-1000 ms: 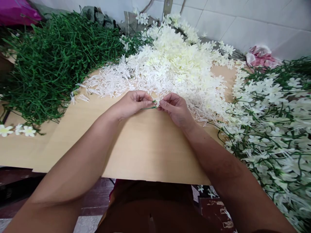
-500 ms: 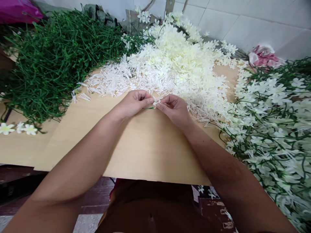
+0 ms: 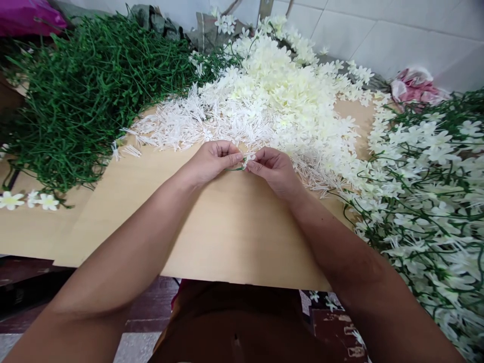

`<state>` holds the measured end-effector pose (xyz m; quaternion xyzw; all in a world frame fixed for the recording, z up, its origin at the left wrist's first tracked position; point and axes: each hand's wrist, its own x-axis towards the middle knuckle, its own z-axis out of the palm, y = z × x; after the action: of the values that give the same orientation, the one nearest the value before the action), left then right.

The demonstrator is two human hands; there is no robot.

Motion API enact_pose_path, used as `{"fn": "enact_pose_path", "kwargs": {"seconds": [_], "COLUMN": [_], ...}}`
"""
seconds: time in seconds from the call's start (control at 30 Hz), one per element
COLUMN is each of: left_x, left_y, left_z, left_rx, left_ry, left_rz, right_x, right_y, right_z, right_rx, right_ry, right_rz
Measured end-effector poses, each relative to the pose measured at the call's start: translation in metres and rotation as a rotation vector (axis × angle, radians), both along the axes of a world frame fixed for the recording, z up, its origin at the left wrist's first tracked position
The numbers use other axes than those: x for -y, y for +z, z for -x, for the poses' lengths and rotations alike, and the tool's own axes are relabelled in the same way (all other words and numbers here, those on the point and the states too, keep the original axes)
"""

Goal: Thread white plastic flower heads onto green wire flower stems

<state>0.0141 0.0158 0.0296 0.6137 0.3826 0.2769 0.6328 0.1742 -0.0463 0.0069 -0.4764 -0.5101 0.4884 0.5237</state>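
Note:
Between my two hands, above the middle of the board, is a small white artificial flower (image 3: 248, 158) with a thin green stem (image 3: 235, 168). My left hand (image 3: 219, 159) pinches the stem end with thumb and forefinger. From the right, my right hand (image 3: 273, 169) pinches the white petals. The fingertips nearly meet, and they hide part of the flower. Just beyond my hands lie white thread-like stamens (image 3: 181, 123) and a heap of loose pale petals (image 3: 291, 85).
A big pile of green stems (image 3: 98, 91) fills the left back. Finished-looking white flowers on stems (image 3: 427, 201) crowd the right side. A few flowers (image 3: 48, 201) lie at the left edge of the cardboard (image 3: 227, 237). A pink-white cloth (image 3: 416, 86) is by the tiled wall.
Both hands stay in nearly the same place, with the flower shifted slightly right in view. My right fingers have moved a little on the petals.

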Motion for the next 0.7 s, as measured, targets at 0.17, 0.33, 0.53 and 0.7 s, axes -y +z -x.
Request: {"fn": "enact_pose_path", "kwargs": {"seconds": [0.17, 0.33, 0.53, 0.7], "left_x": [-0.0016, -0.0027, -0.0002, 0.0030], "left_y": [-0.0034, -0.0056, -0.0045, -0.0038], "left_z": [0.0011, 0.0016, -0.0020, -0.0050], "left_rx": [-0.009, -0.003, -0.057, -0.058], "left_ry": [-0.026, -0.064, -0.033, -0.021], "left_rz": [-0.012, -0.034, -0.077, -0.053], "right_x": [0.0005, 0.0026, 0.0002, -0.0006], "right_y": [-0.0007, 0.0011, -0.0009, -0.0041], "right_z": [0.0011, 0.0039, 0.0027, 0.0029], "right_rx": [0.001, -0.025, 0.051, 0.102], "right_ry": [-0.006, -0.042, -0.039, -0.069], "right_rz": [0.009, 0.036, 0.030, 0.037]}}
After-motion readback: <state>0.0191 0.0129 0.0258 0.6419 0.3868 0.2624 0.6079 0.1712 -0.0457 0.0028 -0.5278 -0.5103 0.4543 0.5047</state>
